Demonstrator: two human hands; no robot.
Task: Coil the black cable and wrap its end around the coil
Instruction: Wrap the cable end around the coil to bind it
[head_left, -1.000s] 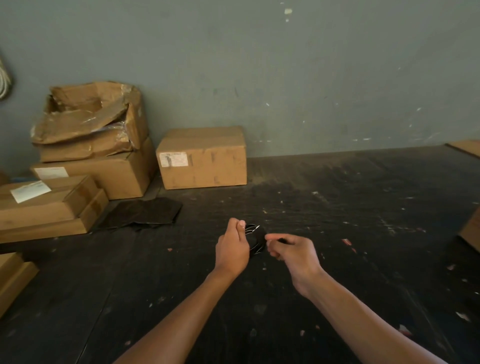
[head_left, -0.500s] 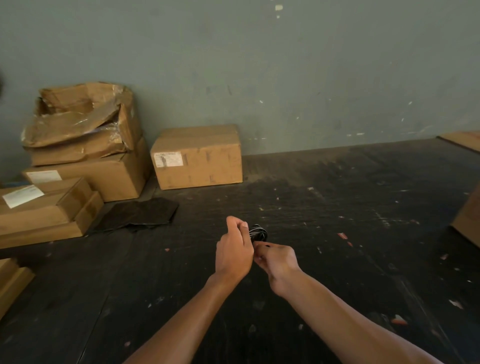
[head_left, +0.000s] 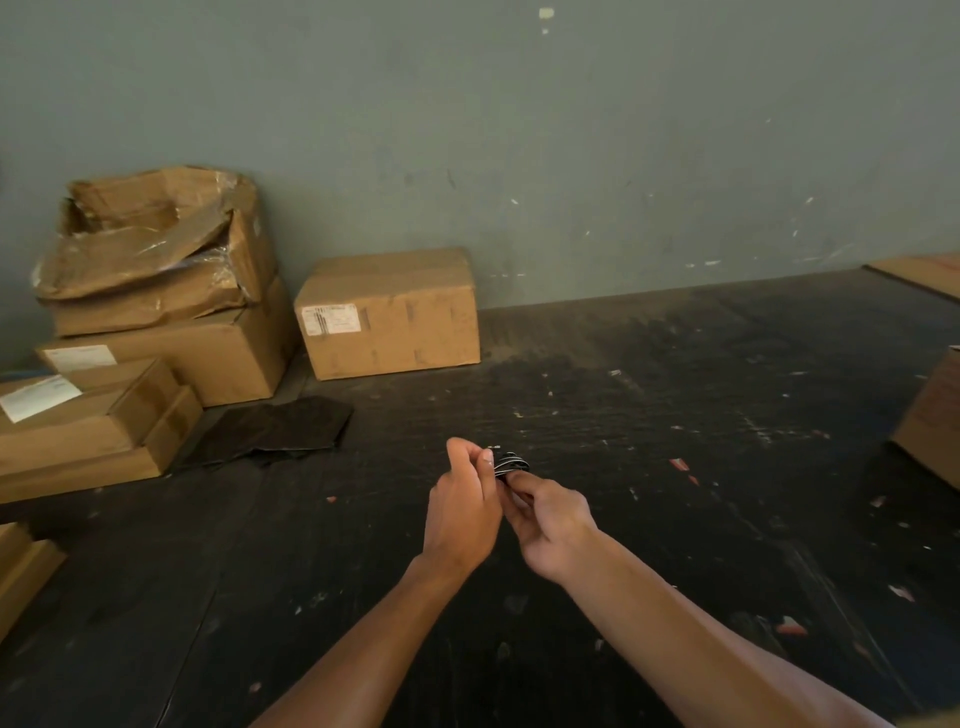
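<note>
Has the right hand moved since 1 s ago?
Yes. The right hand has closed in leftward against the left hand, which kept its place relative to the labelled box. Its fingertips now touch the cable.

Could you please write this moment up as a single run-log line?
phase: wrapping | left hand: pinching black cable coil | right hand: fingers at coil | loose end: hidden | coil above dark floor

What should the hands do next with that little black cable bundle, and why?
Probably the right hand should pull the loose end around the black cable coil once more. The left hand already pinches the small coil, and the right fingers sit right against it, so it looks mid-wrap.
</note>
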